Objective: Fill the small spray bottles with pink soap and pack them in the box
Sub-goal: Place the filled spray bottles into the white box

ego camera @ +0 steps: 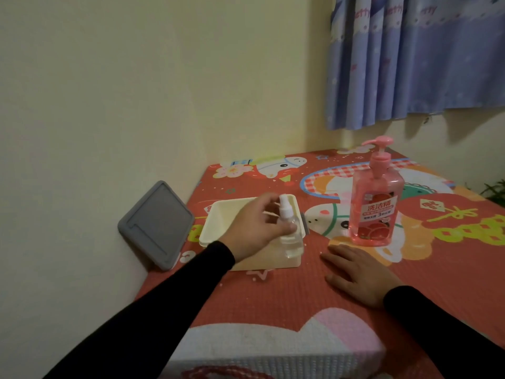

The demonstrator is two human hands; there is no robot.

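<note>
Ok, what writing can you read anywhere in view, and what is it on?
"洗洁精": soap bottle label, large white characters.
"3": same label, lower line; the rest is too small to read.
Curtain: cursive word repeated along the top, too blurred.
Mat: yellow characters at right, unclear.

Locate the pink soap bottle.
The pink soap bottle stands upright on the red mat, right of the cream box, just beyond the right hand.

Glossy clear plastic spray bottle (pixel 291 228), translucent pink plastic soap bottle (pixel 375 203), matt cream plastic box (pixel 218 222), textured foam mat (pixel 300 291)
</note>
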